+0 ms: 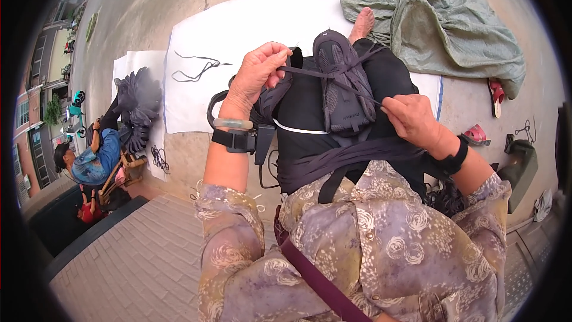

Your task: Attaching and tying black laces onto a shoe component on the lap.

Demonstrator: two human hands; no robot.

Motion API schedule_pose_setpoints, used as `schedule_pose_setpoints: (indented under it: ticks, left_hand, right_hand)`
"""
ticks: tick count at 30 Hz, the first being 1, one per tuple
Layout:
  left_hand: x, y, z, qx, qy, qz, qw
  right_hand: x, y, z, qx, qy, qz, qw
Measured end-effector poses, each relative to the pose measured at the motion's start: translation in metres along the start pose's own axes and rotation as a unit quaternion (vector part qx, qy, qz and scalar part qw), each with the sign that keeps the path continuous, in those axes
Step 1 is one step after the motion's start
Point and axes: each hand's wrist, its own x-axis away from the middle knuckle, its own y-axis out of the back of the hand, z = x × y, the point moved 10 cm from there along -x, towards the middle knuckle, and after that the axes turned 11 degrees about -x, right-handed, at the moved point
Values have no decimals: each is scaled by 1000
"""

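- Head view: the left hand (261, 74) is closed to a pinch, thumb against fingers, on one length of a dark cord (305, 72).
- The right hand (412, 120) is likewise pinched shut on another length of it; the cord crosses the middle of a dark grey padded mesh piece (345, 106), which lies lengthwise on the wearer's black-trousered lap between the two hands.
- Counted: one padded piece, one loose cord (214, 62) lying to the left, two red sandals (496, 94) at right — well apart from the hands.
- Surface: a white sheet (208, 30) spread under the legs, a crumpled grey-green tarp (441, 24) at its upper right, concrete ground (140, 21) around.
- Surroundings: outdoors, another person in blue (98, 158) sits at left beside a dark heap (138, 110); buildings stand beyond.
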Motion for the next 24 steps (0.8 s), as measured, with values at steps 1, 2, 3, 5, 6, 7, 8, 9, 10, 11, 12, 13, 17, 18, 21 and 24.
schedule_pose_setpoints:
  ticks: [1,2,3,5,6,7,8,9,10,11,12,13,17,18,21,24]
  left_hand:
    - [-1,-2,4,33,-9,10,999]
    - [-2,-4,10,61,-3,15,998]
    - [-2,-8,16,89,4,21,996]
    - [-9,-23,26,57,10,30,998]
    - [-12,-31,31,50,16,37,998]
    - [-15,-40,35,44,23,41,998]
    - [-17,-50,38,29,20,45,998]
    - [-21,-57,42,20,19,44,999]
    - [-23,-66,44,15,13,46,999]
    - [-26,-71,47,6,15,46,999]
    - [-27,-74,50,12,12,44,999]
    - [-27,-73,51,29,6,33,999]
    - [-24,-68,54,43,-18,4,999]
    - [-23,-66,54,21,-25,-19,999]
    - [-20,-55,43,-118,-79,-119,983]
    - [-16,-51,28,-245,-120,-202,941]
  right_hand:
    - [15,13,4,17,9,-5,1000]
    - [31,22,5,41,8,4,999]
    - [48,41,11,24,32,-46,998]
    - [85,57,-1,62,-14,-41,997]
    - [106,62,-12,85,-54,-31,994]
    - [126,75,-18,93,-71,-61,991]
    - [147,84,-29,105,-111,-71,986]
    - [166,91,-34,119,-126,-86,981]
    - [181,97,-38,135,-139,-102,976]
    - [193,103,-38,148,-132,-139,970]
    - [202,93,-47,120,-179,-109,970]
    - [206,86,-52,91,-205,-97,970]
    - [171,37,-57,-86,-245,44,965]
    - [145,34,-48,-111,-191,36,975]
    - [71,25,-45,-159,-153,-32,975]
    - [1,-7,-38,-70,-110,-28,991]
